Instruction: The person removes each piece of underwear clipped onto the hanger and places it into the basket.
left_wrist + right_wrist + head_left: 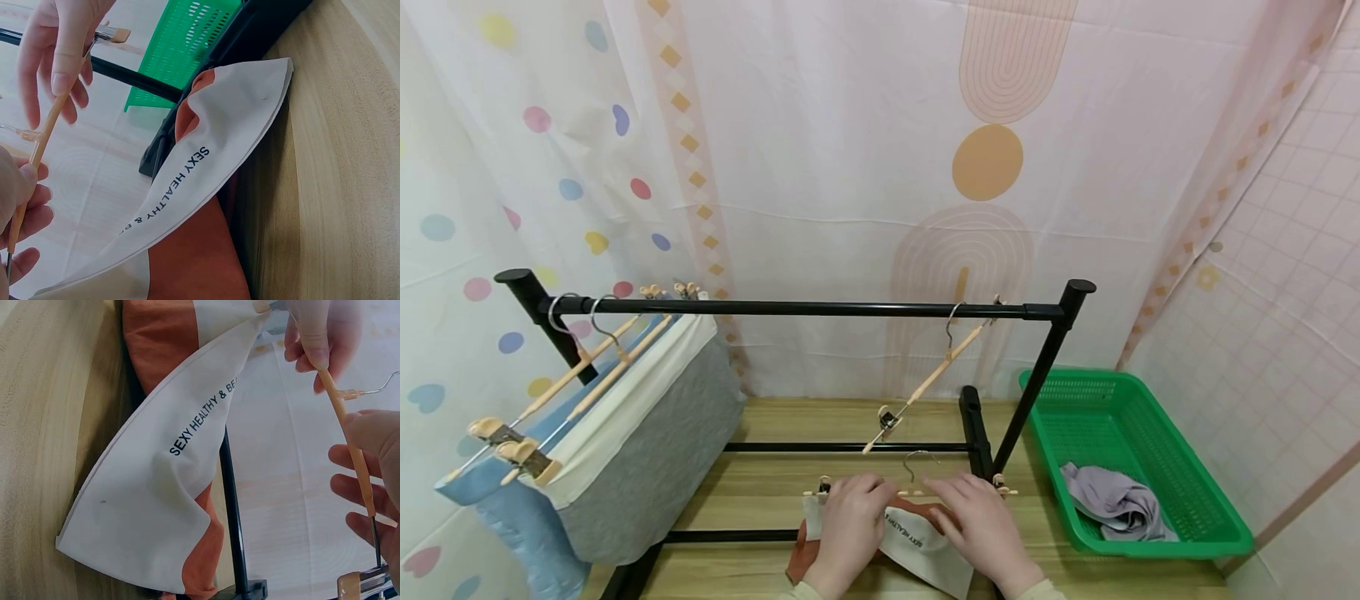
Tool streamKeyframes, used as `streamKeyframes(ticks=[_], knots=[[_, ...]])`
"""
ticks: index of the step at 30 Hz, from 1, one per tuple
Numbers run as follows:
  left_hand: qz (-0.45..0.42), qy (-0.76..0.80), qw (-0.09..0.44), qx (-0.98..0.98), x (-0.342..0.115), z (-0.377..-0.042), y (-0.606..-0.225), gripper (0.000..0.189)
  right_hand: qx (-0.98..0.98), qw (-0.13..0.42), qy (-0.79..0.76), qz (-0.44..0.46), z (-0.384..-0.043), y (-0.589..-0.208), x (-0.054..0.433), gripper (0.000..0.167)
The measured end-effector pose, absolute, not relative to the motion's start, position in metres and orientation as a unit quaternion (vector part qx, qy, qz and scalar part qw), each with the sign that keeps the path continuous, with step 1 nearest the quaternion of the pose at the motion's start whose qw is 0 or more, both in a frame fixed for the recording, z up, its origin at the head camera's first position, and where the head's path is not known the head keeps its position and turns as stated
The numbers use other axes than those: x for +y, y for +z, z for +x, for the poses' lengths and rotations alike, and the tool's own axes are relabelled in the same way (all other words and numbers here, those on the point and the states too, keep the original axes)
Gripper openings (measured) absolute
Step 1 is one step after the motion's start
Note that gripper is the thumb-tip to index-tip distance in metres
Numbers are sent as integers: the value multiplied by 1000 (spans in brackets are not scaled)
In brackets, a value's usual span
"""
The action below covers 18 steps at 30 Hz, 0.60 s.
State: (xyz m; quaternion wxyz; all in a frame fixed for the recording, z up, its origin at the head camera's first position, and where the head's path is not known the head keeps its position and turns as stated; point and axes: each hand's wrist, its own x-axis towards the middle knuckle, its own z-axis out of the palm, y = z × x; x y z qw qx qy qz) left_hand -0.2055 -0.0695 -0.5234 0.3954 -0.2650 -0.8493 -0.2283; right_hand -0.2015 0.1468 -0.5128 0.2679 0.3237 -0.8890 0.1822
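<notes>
A clip hanger [342, 412] with a wooden bar and metal hook is gripped by both hands. My left hand [852, 523] holds its left half, and my right hand [981, 525] its right half, thumbs along the bar. Below hangs a rust-and-white garment [250, 119] printed "SEXY HEALTHY". Its upper left corner is at the hanger's left clip [261, 306]. The white part droops toward the right, away from the right-hand clip [112, 34], which has no cloth in it.
A black rack [820, 308] stands ahead. At its left hang a blue garment [523, 533] and a grey garment with white band [647, 450] on clip hangers; a bare hanger [943, 367] hangs at right. A green basket [1206, 492] holds a lilac cloth [1116, 500].
</notes>
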Motion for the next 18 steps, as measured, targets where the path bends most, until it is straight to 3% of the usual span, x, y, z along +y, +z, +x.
streamKeyframes(ticks=[18], knots=[[-279, -226, 394, -846, -69, -205, -529, 34, -885, 287, 199, 308, -202, -521, 143, 45]])
